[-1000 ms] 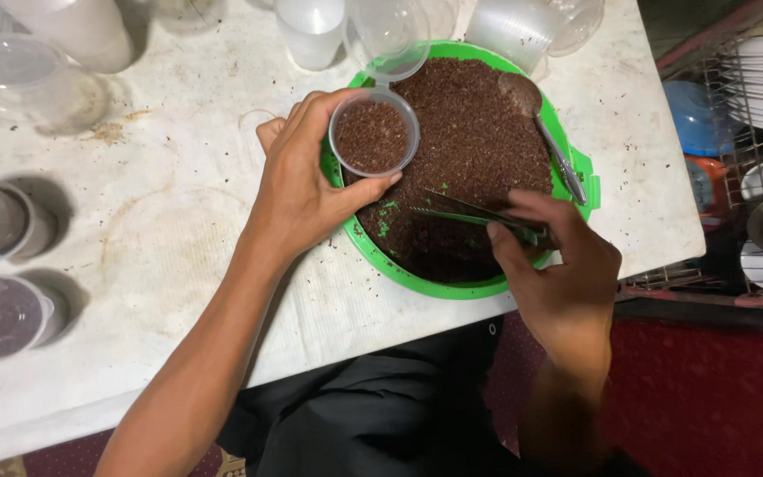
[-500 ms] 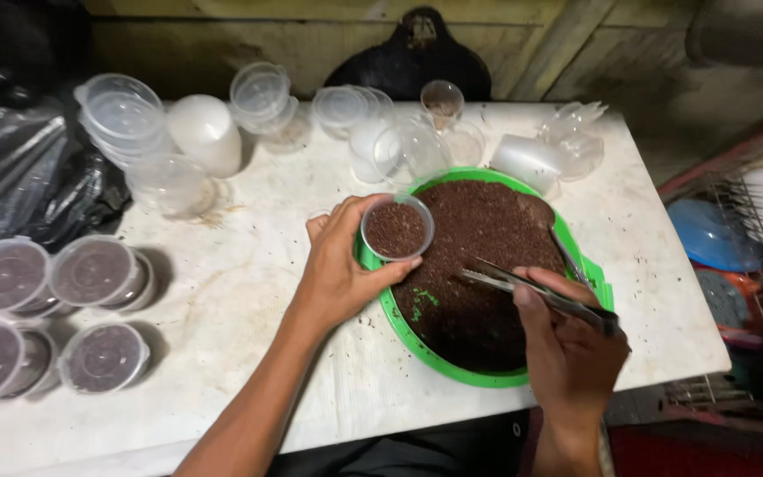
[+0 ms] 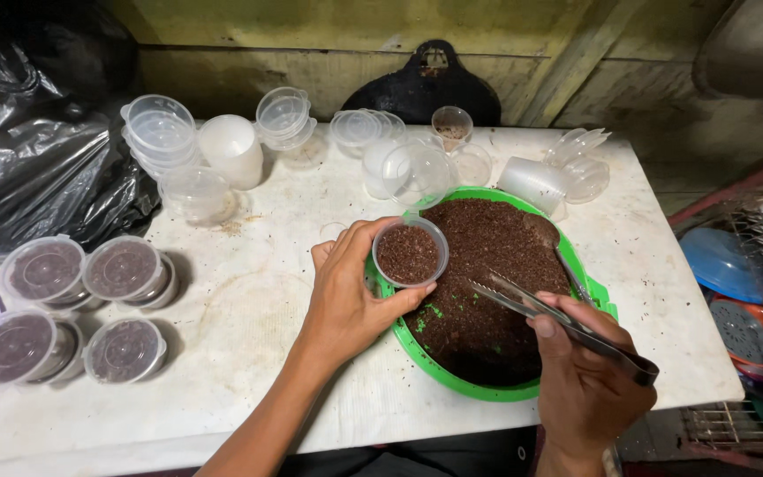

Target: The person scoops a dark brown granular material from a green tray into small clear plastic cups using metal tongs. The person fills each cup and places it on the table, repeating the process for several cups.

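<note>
My left hand (image 3: 351, 296) holds a small clear plastic cup (image 3: 410, 253) filled with dark brown soil, at the left rim of a round green tray (image 3: 452, 371). The tray is heaped with the same dark soil (image 3: 487, 283). My right hand (image 3: 585, 380) grips metal tongs (image 3: 540, 309), whose tips point left over the soil, just below the cup. A spoon (image 3: 558, 252) lies in the soil at the tray's right side.
Several lidded soil-filled cups (image 3: 81, 305) sit at the table's left. Stacks of empty clear cups and lids (image 3: 222, 150) line the back, more (image 3: 549, 177) behind the tray. A black plastic bag (image 3: 37, 141) lies far left. A wire rack with plates (image 3: 752, 291) stands to the right.
The camera has tilted up and back, so more of the table's far side shows. Both hands stay at the tray; the tongs remain over the soil beside the cup.
</note>
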